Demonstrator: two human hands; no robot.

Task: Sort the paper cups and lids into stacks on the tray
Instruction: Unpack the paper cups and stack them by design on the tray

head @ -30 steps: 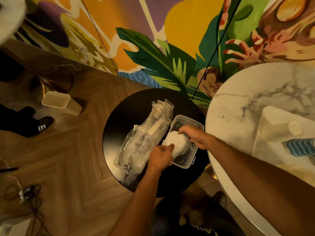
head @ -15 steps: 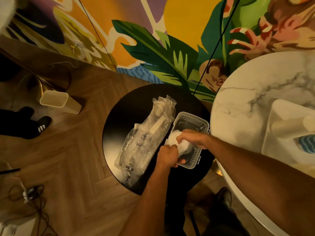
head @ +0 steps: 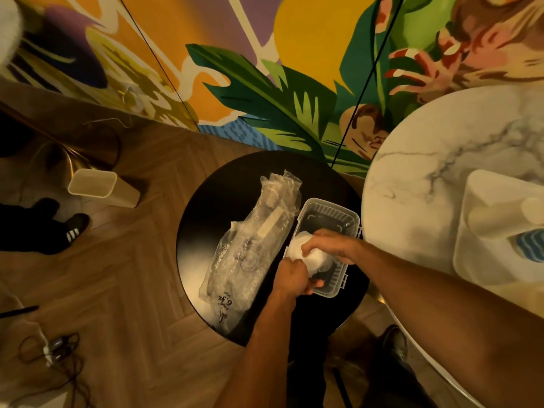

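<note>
Head: gripped lids [head: 319, 259], tray [head: 329, 205] near black table [head: 223, 201] edge.

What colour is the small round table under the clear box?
Black; the small round table shows best in the head view.

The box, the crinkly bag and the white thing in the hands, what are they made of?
The box looks like clear, glossy plastic: see-through, with ribbed walls. The bag looks like thin clear plastic film: wrinkled, shiny, printed lettering. The white thing, held by the left hand and right hand, is matte white; paper or plastic, too blurred to tell.
</note>
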